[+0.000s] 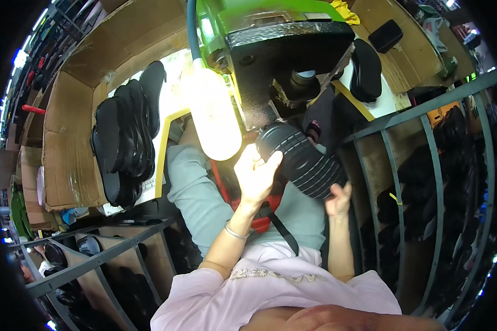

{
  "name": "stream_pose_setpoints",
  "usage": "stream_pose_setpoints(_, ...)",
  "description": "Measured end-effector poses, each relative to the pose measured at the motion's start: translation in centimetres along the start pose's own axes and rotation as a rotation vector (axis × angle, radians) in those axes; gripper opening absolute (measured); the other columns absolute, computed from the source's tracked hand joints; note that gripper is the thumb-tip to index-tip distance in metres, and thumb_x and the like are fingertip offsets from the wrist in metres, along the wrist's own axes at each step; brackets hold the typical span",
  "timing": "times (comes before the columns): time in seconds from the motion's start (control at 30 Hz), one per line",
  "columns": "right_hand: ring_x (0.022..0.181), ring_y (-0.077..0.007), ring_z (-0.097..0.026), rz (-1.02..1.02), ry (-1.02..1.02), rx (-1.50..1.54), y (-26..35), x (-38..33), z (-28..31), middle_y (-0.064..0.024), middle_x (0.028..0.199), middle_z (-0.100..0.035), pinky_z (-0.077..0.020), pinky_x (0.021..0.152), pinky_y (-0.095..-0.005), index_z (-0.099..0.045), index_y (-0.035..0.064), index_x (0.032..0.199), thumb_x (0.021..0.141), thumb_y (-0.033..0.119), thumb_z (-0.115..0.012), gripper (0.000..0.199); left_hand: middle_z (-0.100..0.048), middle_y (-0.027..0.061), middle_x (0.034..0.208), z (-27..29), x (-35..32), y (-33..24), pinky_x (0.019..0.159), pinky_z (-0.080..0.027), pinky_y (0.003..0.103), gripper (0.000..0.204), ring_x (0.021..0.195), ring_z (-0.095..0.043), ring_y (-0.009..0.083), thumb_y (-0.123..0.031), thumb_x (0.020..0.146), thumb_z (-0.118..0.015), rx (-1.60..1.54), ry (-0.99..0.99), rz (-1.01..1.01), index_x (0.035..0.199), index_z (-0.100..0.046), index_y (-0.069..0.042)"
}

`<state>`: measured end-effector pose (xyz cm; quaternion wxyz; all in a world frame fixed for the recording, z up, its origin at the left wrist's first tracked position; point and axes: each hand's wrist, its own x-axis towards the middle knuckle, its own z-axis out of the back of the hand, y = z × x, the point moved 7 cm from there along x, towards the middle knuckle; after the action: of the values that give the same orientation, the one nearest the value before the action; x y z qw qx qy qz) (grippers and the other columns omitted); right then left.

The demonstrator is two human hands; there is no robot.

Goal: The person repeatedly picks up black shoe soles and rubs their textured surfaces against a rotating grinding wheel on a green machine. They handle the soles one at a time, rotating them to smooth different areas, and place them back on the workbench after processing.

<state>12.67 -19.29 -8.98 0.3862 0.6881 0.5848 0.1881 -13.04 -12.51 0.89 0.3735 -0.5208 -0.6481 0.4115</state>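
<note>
A black shoe sole (pixel 302 161) with a ridged tread and pale lines across it is held at an angle above my lap. My left hand (pixel 257 174) pinches its upper left end, thumb on the tread. At the lower right end, my right hand (pixel 338 199) grips the edge with thumb and fingers, which are partly hidden behind it. The sole's upper end comes right beneath the dark head of a green and black machine (pixel 290 60); whether they touch, I cannot tell. Beside my left hand glows a bright lamp (pixel 218 118).
A stack of black soles (pixel 128 138) lies on the left in an open cardboard box (pixel 72 149). More black soles (pixel 365 70) rest on the right by another box (pixel 419 63). Metal racks with footwear, a right rack (pixel 442 182) and a left rack (pixel 102 259), flank my seat.
</note>
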Motion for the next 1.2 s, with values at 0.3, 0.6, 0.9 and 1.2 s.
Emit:
stream_pose_setpoints(0.3,0.111,-0.0242,-0.057,0.157,0.170,-0.099,9.0,10.6,-4.0,-0.0108,0.118,-0.059,-0.0460,0.098,-0.0377,-0.046,0.0021,0.131,0.082,0.000,-0.064,0.052,-0.063,0.0053,0.093,-1.5,-0.2,1.2,0.069,-0.048,0.021,0.032,0.077,-0.059,0.0081,0.008,0.080,-0.070,-0.075,-0.016,0.037,0.107,-0.055,0.000)
stream_pose_setpoints(0.6,0.112,-0.0229,-0.059,-0.464,0.271,0.099,-10.2,-1.0,0.5,-0.0071,0.119,-0.062,-0.0487,0.095,-0.0424,-0.056,0.0103,0.124,0.083,0.013,-0.073,0.044,-0.062,0.0168,0.106,-0.6,-2.3,-3.1,0.082,-0.053,0.029,0.046,0.096,-0.062,0.0196,0.010,0.074,-0.074,0.537,-0.118,-0.615,0.116,-0.056,0.007)
stream_pose_setpoints(0.9,0.094,-0.0247,-0.066,-0.506,0.321,0.133,-10.7,-5.8,-2.5,-0.0117,0.112,-0.064,-0.0576,0.072,-0.0387,-0.055,0.0033,0.121,0.083,0.013,-0.074,0.043,-0.056,0.0011,0.078,-0.2,1.2,-3.3,0.058,-0.041,0.023,0.016,0.067,-0.048,0.0070,-0.002,0.078,-0.075,0.814,-0.029,-0.533,0.086,-0.063,0.005)
stream_pose_setpoints(1.2,0.115,-0.0279,-0.055,-0.034,-0.250,-0.070,1.5,0.9,1.5,-0.0157,0.130,-0.052,-0.0460,0.100,-0.0451,-0.032,-0.0018,0.141,0.081,-0.001,-0.064,0.068,-0.058,-0.0014,0.079,1.8,-0.1,0.1,0.059,-0.042,0.021,0.017,0.067,-0.049,0.0046,0.001,0.080,-0.073,0.310,-0.039,-0.122,0.092,-0.061,0.002)
